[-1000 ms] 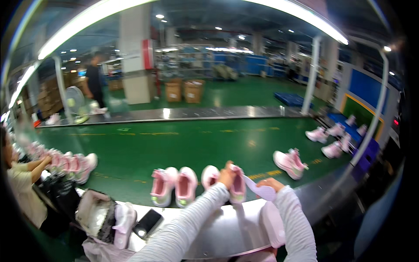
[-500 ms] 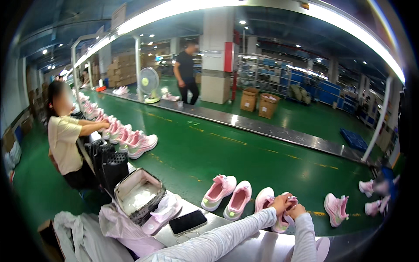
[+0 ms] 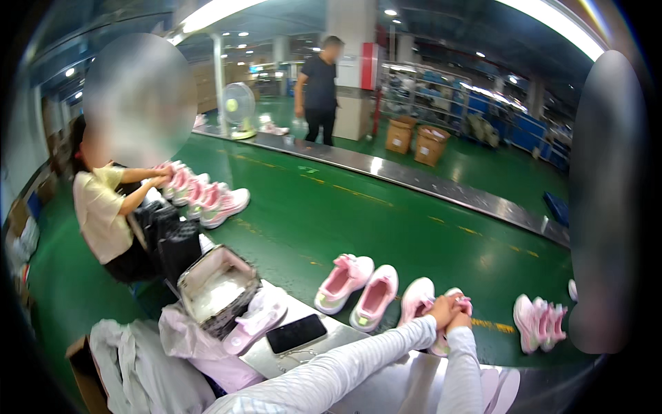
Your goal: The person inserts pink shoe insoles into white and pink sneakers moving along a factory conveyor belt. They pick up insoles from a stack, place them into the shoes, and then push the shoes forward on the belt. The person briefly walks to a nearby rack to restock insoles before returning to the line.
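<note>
Both my hands are together at the opening of a pink sneaker (image 3: 438, 348) that stands on the green work surface. My left hand (image 3: 443, 310) is closed on the shoe's upper, and my right hand (image 3: 460, 319) grips it from the right side; the fingers partly cover each other and the shoe. Close on the left stands another pink sneaker (image 3: 415, 301). Farther left is a pair, one pink sneaker (image 3: 345, 281) beside a second pink sneaker (image 3: 376, 298). To the right of my hands, more pink sneakers (image 3: 527, 324) stand close together.
On the metal ledge (image 3: 283, 294) lie a black phone (image 3: 296, 334) and a pale pink slipper (image 3: 256, 321), beside a fabric-lined basket (image 3: 219, 290). Light slippers (image 3: 507, 390) lie by my right forearm. At left a co-worker (image 3: 103, 207) handles a row of pink sneakers (image 3: 224, 205).
My hands have drawn closer together over the sneaker. More sneakers now stand beside the one at right. The standing person has shifted right in view, and the view has tilted slightly.
</note>
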Motion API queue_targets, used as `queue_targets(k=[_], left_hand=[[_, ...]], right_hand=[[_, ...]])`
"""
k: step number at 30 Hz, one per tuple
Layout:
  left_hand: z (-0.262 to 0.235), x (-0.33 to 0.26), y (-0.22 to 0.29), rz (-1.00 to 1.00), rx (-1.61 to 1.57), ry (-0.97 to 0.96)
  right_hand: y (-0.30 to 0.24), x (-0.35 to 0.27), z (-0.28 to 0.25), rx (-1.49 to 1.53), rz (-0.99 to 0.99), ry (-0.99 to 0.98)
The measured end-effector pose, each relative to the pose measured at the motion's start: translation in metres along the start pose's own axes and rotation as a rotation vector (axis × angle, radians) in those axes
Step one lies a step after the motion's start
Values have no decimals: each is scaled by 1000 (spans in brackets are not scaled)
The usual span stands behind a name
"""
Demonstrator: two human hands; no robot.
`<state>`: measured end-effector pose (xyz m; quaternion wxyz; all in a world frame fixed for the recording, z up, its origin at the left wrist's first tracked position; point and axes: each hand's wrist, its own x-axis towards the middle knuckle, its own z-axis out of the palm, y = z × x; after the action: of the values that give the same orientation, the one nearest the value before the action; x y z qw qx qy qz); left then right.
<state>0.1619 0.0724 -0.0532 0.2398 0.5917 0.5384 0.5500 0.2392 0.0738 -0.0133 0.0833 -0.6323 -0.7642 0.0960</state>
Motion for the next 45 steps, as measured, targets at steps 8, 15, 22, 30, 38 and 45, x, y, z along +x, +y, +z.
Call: queue_targets(k=[8,15,22,30,38,45], left_hand=[[-36,17,-29,-83,25,-34],[-29,42,-100,188,196,-10],[-66,51,-85,16,93,46],[-96,50,-62,-52,-131,-10],[-97,57,-69,-1,-20,-8],[-103,54,-54,-43,100,-66]], right_hand=[[-44,20,16,47,12,-27],[-58,28,20,116,32,-59],[-76,44,51,180,65,-71],[-102,54,66,258,32,-95],[-102,56,63,282,17,-107],[-103,51,59,294,-6,-112]])
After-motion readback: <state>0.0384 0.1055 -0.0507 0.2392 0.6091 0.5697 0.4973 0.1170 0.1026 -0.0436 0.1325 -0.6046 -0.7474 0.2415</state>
